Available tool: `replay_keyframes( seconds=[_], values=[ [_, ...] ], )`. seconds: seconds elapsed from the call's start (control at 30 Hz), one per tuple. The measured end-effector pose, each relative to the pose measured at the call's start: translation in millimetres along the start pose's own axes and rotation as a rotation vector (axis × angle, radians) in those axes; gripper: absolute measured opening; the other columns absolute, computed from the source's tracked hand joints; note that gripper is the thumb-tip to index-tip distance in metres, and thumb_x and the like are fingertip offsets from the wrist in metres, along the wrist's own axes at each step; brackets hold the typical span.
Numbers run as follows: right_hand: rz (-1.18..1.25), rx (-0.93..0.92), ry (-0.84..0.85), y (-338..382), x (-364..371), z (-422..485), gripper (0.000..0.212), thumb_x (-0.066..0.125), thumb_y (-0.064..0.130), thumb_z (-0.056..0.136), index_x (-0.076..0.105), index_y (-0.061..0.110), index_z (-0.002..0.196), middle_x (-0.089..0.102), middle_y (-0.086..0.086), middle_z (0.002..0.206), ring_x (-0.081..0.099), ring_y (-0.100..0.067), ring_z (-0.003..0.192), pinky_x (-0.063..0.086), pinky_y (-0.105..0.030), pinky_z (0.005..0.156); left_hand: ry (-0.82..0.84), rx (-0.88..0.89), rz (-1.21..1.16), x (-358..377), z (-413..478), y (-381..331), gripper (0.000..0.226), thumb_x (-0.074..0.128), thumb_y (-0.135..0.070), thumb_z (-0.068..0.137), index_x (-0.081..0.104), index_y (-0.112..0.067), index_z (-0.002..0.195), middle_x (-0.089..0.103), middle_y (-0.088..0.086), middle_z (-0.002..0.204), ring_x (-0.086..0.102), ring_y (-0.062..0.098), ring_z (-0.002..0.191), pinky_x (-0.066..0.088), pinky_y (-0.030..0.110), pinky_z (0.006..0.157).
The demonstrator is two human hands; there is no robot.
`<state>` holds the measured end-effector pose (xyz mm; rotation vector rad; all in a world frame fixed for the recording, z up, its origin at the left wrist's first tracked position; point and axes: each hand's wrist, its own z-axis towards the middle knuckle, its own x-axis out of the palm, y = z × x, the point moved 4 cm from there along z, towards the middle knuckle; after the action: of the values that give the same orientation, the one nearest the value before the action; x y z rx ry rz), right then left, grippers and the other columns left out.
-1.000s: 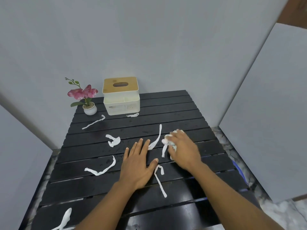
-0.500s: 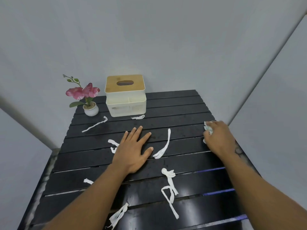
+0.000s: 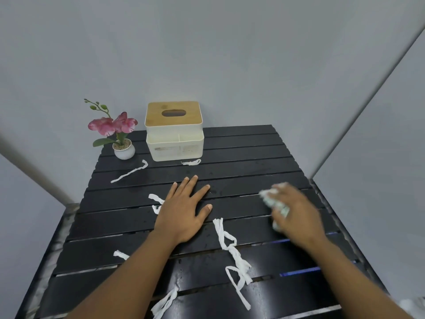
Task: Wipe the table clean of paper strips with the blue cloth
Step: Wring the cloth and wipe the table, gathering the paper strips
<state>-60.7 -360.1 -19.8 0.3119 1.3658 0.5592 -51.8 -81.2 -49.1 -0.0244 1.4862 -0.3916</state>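
Here, right hand (image 3: 296,210) grip closed on bunched cloth (image 3: 274,203), left hand (image 3: 184,210) flat, open beside paper strips (image 3: 232,249).

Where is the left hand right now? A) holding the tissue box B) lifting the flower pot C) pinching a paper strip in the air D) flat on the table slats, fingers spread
D: the left hand lies palm down on the black slatted table, fingers spread, grip empty, well short of the tissue box and flower pot.
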Motion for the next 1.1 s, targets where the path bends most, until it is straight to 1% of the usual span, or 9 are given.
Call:
replay_keyframes(
  seconds=[0.13,0.27,0.4,0.53,0.67,0.77,0.83,1.03,1.1],
  values=[
    [-0.173,0.264,-0.151,-25.3,-6.8,52.3,0.037,0.055,0.013,0.082,0.067,0.016,0.117,0.06,-0.006,0.123,0.048,-0.025,0.119,0.04,-0.036,0.092,-0.01,-0.004,0.0,-0.4,-0.5,-0.6,0.059,0.021,-0.06,0.091,0.026,-0.039,0.147,0.013,-0.002,0.161,0.006,0.017,0.147,-0.001,0.037,0.12],
    [-0.193,0.066,-0.021,24.0,29.0,58.1,0.034,0.05,0.017,0.081,0.064,0.017,0.113,0.059,0.0,0.122,0.044,-0.023,0.124,0.036,-0.031,0.102,-0.016,-0.003,-0.01,-1.0,-0.4,-1.6,0.059,0.025,-0.059,0.092,0.028,-0.038,0.147,0.014,-0.001,0.161,0.007,0.018,0.147,0.0,0.037,0.12],
    [-0.113,-0.233,0.11,81.9,52.3,5.5,0.04,0.048,0.024,0.084,0.06,0.031,0.122,0.054,0.011,0.135,0.034,-0.011,0.136,0.005,-0.01,0.109,-0.002,-0.003,0.005,-1.0,-0.9,-0.8,0.06,0.024,-0.061,0.092,0.026,-0.038,0.147,0.012,-0.001,0.161,0.006,0.017,0.147,-0.001,0.036,0.119],
    [-0.022,-0.413,0.308,79.6,44.1,-33.2,0.039,0.051,0.03,0.083,0.06,0.039,0.12,0.05,0.024,0.135,0.025,0.005,0.138,0.015,-0.011,0.11,0.016,-0.002,0.004,-0.9,-2.3,-2.4,0.062,0.021,-0.064,0.091,0.023,-0.039,0.148,0.009,-0.002,0.161,0.004,0.017,0.148,-0.001,0.037,0.12],
    [-0.046,-0.13,0.089,21.2,14.0,-7.0,0.038,0.059,0.023,0.082,0.065,0.037,0.117,0.051,0.024,0.132,0.032,0.003,0.135,0.023,-0.014,0.106,0.027,-0.012,0.043,-3.3,-2.8,-2.7,0.063,0.015,-0.063,0.09,0.019,-0.04,0.149,0.006,-0.003,0.162,0.001,0.016,0.148,-0.003,0.037,0.119],
    [-0.147,0.204,-0.154,-29.8,-8.8,31.8,0.037,0.058,0.016,0.082,0.066,0.022,0.118,0.059,0.002,0.129,0.045,-0.018,0.126,0.037,-0.031,0.098,0.041,-0.015,0.115,-5.3,-0.6,-8.9,0.065,0.012,-0.06,0.088,0.022,-0.037,0.148,0.011,0.001,0.161,0.007,0.021,0.147,-0.005,0.046,0.118],
    [-0.197,0.251,-0.173,-36.9,-8.3,60.5,0.037,0.054,0.016,0.083,0.066,0.014,0.117,0.062,-0.006,0.123,0.048,-0.025,0.119,0.041,-0.037,0.095,0.03,0.004,0.151,-10.1,6.8,-11.6,0.064,0.017,-0.058,0.086,0.031,-0.032,0.142,0.021,0.005,0.158,0.015,0.023,0.145,-0.004,0.053,0.117],
    [-0.242,-0.012,-0.049,18.0,28.2,97.3,0.033,0.052,0.02,0.083,0.064,0.015,0.113,0.061,-0.004,0.12,0.045,-0.025,0.12,0.037,-0.032,0.098,-0.024,0.041,-0.04,-11.2,30.7,-8.4,0.058,0.038,-0.05,0.092,0.035,-0.023,0.143,0.021,0.002,0.157,0.016,0.018,0.144,0.003,0.035,0.12],
    [-0.187,-0.142,0.023,45.7,43.7,78.8,0.037,0.053,0.02,0.083,0.062,0.021,0.119,0.058,0.002,0.128,0.041,-0.021,0.129,0.023,-0.023,0.108,-0.034,0.04,-0.038,-7.6,31.5,-6.6,0.06,0.039,-0.05,0.092,0.032,-0.025,0.146,0.02,0.002,0.158,0.015,0.018,0.145,0.0,0.032,0.119]
  ],
)
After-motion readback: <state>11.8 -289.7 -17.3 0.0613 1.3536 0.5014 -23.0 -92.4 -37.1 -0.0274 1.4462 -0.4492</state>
